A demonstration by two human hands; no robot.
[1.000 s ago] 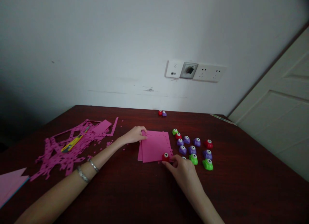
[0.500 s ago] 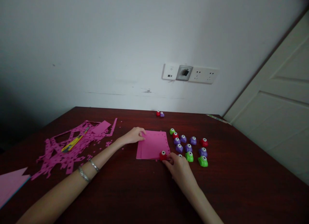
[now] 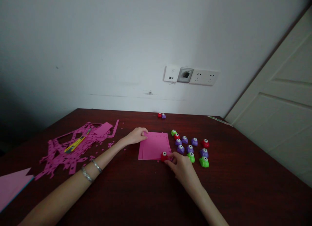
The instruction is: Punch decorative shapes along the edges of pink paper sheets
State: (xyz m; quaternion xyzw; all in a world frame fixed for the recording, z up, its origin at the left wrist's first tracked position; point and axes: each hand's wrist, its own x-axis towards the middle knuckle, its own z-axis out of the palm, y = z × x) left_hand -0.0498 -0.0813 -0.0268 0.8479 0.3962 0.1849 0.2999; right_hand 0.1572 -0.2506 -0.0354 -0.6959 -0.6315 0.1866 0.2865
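A square of pink paper (image 3: 154,144), with another pink sheet showing beneath its left side, lies mid-table. Small holes run along its top and right edges. My left hand (image 3: 137,135) pinches the paper's upper left corner between thumb and fingers. At the lower right corner sits a red craft punch (image 3: 164,156) with a white button. The thumb and fingers of my right hand (image 3: 180,163) are closed on its right side. Just beyond that hand stand several more punches, among them a green one (image 3: 190,157) and a purple one (image 3: 180,149).
Punched pink paper scraps (image 3: 58,151) are heaped at the left, with a yellow utility knife (image 3: 75,144) on top. Pink and blue-edged sheets (image 3: 12,187) lie at the near left. Two small punches (image 3: 161,115) stand by the wall, below the sockets (image 3: 203,77).
The top pink sheet has turned slightly, and its lower edge now lines up with the sheet below. Both hands keep their holds. The view has shifted a little.
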